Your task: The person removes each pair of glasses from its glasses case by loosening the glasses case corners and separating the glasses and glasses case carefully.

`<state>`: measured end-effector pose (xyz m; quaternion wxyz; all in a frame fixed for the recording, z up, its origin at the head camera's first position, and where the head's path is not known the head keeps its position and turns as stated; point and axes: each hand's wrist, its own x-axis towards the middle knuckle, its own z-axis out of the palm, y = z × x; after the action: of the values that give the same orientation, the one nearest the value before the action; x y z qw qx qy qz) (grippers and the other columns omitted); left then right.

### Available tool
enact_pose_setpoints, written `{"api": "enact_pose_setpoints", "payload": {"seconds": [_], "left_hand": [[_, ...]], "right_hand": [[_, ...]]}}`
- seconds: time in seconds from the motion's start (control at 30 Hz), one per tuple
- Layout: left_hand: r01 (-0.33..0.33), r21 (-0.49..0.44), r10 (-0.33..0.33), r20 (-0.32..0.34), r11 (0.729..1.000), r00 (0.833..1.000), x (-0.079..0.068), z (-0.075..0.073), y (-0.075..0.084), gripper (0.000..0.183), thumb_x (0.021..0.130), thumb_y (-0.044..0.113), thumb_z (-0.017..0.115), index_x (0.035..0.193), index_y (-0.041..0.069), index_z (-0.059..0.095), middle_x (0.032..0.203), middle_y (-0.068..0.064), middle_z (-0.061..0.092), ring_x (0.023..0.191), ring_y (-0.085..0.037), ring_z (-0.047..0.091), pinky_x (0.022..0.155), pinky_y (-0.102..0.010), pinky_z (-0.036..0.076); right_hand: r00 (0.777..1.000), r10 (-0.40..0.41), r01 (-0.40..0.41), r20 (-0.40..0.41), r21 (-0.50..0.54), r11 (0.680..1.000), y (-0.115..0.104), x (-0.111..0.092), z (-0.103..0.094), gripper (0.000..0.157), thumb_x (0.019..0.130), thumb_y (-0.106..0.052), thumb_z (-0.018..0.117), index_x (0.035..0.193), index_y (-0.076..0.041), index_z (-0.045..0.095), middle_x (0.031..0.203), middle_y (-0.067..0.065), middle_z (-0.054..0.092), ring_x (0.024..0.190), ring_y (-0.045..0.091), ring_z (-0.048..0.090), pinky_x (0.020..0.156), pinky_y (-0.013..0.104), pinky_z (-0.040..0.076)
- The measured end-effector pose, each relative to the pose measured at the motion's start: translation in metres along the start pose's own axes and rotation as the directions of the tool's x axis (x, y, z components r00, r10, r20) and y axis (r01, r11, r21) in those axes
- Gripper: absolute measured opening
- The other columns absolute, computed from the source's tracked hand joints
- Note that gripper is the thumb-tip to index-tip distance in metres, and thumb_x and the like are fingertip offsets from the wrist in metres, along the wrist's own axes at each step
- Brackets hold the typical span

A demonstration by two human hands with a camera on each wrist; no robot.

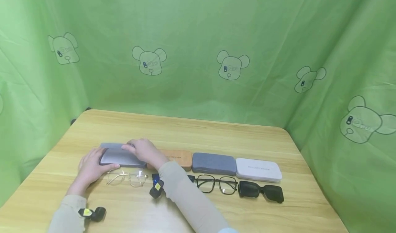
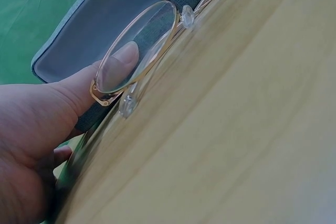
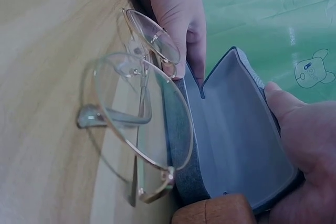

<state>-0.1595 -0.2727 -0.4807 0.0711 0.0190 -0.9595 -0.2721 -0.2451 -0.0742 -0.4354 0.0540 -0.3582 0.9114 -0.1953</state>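
Note:
A grey glasses case (image 1: 122, 158) lies at the left end of a row of cases, its lid (image 1: 110, 146) raised. My left hand (image 1: 90, 167) grips the base at its left end, thumb along the front wall. The right hand (image 1: 144, 152) holds the lid's edge near the right end, thumb on the rim. In the right wrist view the pale grey lining (image 3: 236, 135) shows bare between both hands. Right in front of the case lie thin gold-framed glasses (image 1: 137, 179), lenses up off the table. Through one lens (image 2: 147, 43) the left thumb shows in the left wrist view.
Rightward along the row sit a brown case (image 1: 182, 159), partly behind the right hand, a blue-grey case (image 1: 213, 163) and a white case (image 1: 259, 170). Before them lie black-framed glasses (image 1: 228, 184), dark sunglasses (image 1: 272, 193) and another dark pair (image 1: 191, 178), mostly hidden by the right forearm.

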Motion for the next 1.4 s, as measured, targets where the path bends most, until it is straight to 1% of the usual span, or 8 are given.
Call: {"api": "enact_pose_setpoints", "payload": {"seconds": [0.23, 0.33, 0.5, 0.73, 0.83, 0.93, 1.2, 1.4], "left_hand": [[-0.036, 0.004, 0.036, -0.044, 0.999, 0.998, -0.001, 0.001, -0.001, 0.096, 0.075, 0.052, 0.077, 0.139, -0.01, 0.041, 0.141, -0.036, 0.042, 0.13, -0.057, 0.032, 0.108, -0.072, 0.018], [-0.047, -0.003, 0.047, -0.06, 0.999, 0.997, -0.001, 0.0, -0.001, 0.093, 0.075, 0.05, 0.078, 0.138, -0.008, 0.043, 0.138, -0.034, 0.046, 0.128, -0.056, 0.035, 0.107, -0.073, 0.019], [-0.048, -0.02, 0.047, -0.071, 0.999, 0.996, -0.002, 0.0, 0.0, 0.091, 0.074, 0.05, 0.079, 0.137, -0.005, 0.045, 0.135, -0.033, 0.048, 0.126, -0.054, 0.038, 0.106, -0.072, 0.021], [-0.045, -0.032, 0.042, -0.083, 0.998, 0.996, -0.002, 0.001, -0.001, 0.09, 0.072, 0.05, 0.08, 0.138, -0.001, 0.046, 0.131, -0.03, 0.053, 0.121, -0.048, 0.044, 0.103, -0.069, 0.025], [-0.041, -0.031, 0.038, -0.085, 0.999, 0.996, -0.002, 0.001, -0.001, 0.091, 0.071, 0.05, 0.081, 0.138, -0.001, 0.045, 0.131, -0.03, 0.053, 0.121, -0.048, 0.044, 0.103, -0.069, 0.026], [-0.033, -0.031, 0.03, -0.081, 0.999, 0.996, -0.002, 0.0, -0.001, 0.094, 0.071, 0.051, 0.081, 0.138, -0.002, 0.044, 0.131, -0.031, 0.053, 0.121, -0.049, 0.044, 0.103, -0.069, 0.026], [-0.007, -0.046, 0.004, -0.061, 0.999, 0.998, -0.001, 0.0, -0.001, 0.097, 0.07, 0.051, 0.081, 0.141, -0.003, 0.042, 0.136, -0.032, 0.048, 0.126, -0.051, 0.039, 0.106, -0.07, 0.021], [0.003, -0.042, -0.005, -0.05, 0.999, 0.999, -0.002, 0.001, -0.001, 0.099, 0.071, 0.05, 0.081, 0.141, -0.006, 0.039, 0.141, -0.034, 0.043, 0.13, -0.054, 0.033, 0.108, -0.071, 0.019]], "right_hand": [[1.0, -0.001, 0.001, 0.017, -0.006, 1.0, 0.0, -0.001, 0.001, 0.057, 0.097, -0.06, 0.037, 0.133, -0.022, 0.058, 0.129, -0.005, 0.066, 0.115, 0.012, 0.064, 0.1, 0.025, 0.051], [0.999, -0.023, 0.023, 0.025, 0.004, 1.0, 0.0, -0.002, 0.0, 0.056, 0.096, -0.06, 0.039, 0.132, -0.022, 0.059, 0.125, -0.005, 0.068, 0.108, 0.01, 0.066, 0.095, 0.022, 0.053], [0.997, -0.068, 0.068, 0.031, -0.016, 0.998, 0.0, -0.003, -0.001, 0.052, 0.096, -0.056, 0.044, 0.13, -0.021, 0.061, 0.12, -0.005, 0.07, 0.104, 0.008, 0.067, 0.093, 0.02, 0.053], [0.994, -0.091, 0.093, 0.057, -0.033, 0.995, 0.0, -0.008, -0.004, 0.055, 0.095, -0.055, 0.048, 0.135, -0.019, 0.057, 0.131, -0.002, 0.065, 0.118, 0.012, 0.063, 0.103, 0.022, 0.049], [0.994, -0.092, 0.094, 0.065, -0.042, 0.995, -0.001, -0.009, -0.005, 0.058, 0.095, -0.055, 0.048, 0.138, -0.018, 0.054, 0.136, -0.001, 0.062, 0.123, 0.013, 0.06, 0.107, 0.023, 0.046], [0.993, -0.093, 0.096, 0.065, -0.046, 0.994, -0.001, -0.009, -0.004, 0.058, 0.094, -0.056, 0.048, 0.138, -0.018, 0.054, 0.135, -0.002, 0.062, 0.123, 0.012, 0.061, 0.106, 0.022, 0.046], [0.991, -0.128, 0.13, 0.033, -0.057, 0.99, -0.001, -0.01, -0.001, 0.053, 0.093, -0.056, 0.05, 0.129, -0.019, 0.061, 0.117, -0.005, 0.071, 0.101, 0.005, 0.067, 0.091, 0.015, 0.052], [0.99, -0.139, 0.141, 0.023, -0.131, 0.981, -0.003, -0.011, 0.0, 0.058, 0.093, -0.056, 0.051, 0.133, -0.015, 0.059, 0.121, -0.001, 0.07, 0.107, 0.01, 0.068, 0.097, 0.018, 0.051]]}}
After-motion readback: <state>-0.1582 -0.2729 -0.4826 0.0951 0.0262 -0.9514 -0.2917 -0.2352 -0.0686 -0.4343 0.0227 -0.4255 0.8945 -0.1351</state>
